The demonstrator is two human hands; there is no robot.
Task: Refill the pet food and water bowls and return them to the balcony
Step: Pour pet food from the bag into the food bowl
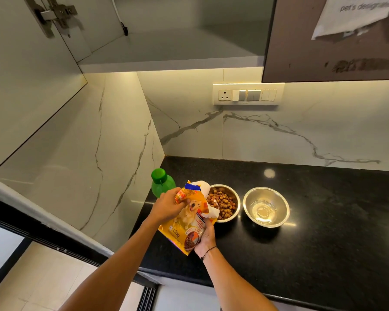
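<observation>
A yellow dog food bag (pixel 189 223) is held over the black counter's left end. My left hand (pixel 167 206) grips its folded top, and my right hand (pixel 206 239) grips its lower right side. Just right of the bag stands a steel bowl (pixel 234 194) holding brown kibble. A second steel bowl (pixel 266 206) further right holds a little clear water. A green bottle (pixel 161 182) with a green cap stands behind the bag, near the wall.
The black granite counter (pixel 312 243) runs to the right and ends at the marble wall on the left. An open upper cabinet (pixel 171 41) hangs above, its door (pixel 32 75) swung left. A socket and switch panel (pixel 247 94) sits on the backsplash.
</observation>
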